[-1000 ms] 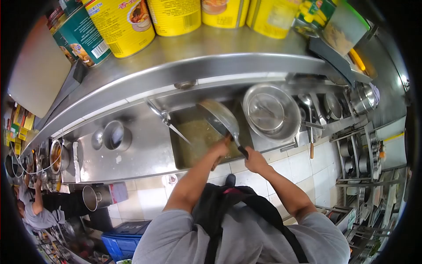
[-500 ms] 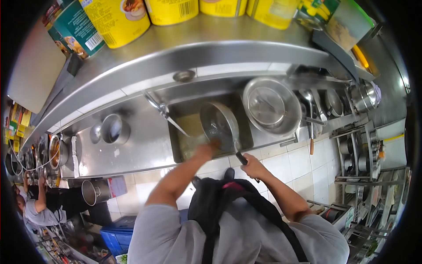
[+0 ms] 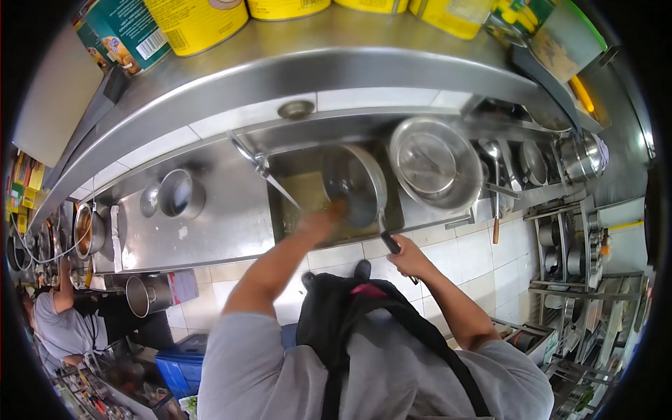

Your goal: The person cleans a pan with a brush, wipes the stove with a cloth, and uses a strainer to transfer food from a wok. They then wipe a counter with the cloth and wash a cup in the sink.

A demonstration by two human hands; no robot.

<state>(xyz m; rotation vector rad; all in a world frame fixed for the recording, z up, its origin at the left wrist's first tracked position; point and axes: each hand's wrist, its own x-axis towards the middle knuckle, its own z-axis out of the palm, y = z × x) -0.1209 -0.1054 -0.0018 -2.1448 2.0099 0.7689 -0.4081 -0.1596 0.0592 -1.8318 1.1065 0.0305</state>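
Observation:
A frying pan (image 3: 355, 183) is tilted over the sink (image 3: 280, 227), its inner face turned toward the left. My right hand (image 3: 407, 256) is wrapped around the black pan handle (image 3: 389, 242), near the front edge of the counter. At the pan's lower left side is my left hand (image 3: 320, 224), smeared by motion. A brownish patch shows at its fingertips, and I cannot make out whether it is something held. The faucet (image 3: 260, 165) reaches over the left part of the sink, which has murky water in it.
A large steel bowl with a strainer (image 3: 430, 168) stands right of the sink. A steel pot (image 3: 180, 194) and a small bowl (image 3: 150, 201) sit on the left drainboard. Yellow cans (image 3: 199, 24) line the shelf above. Another person (image 3: 66, 315) works at far left.
My left hand has moved slightly up and left beside the pan, blurred in both frames. The pan stays tilted in my right hand's grip. The view has shifted slightly.

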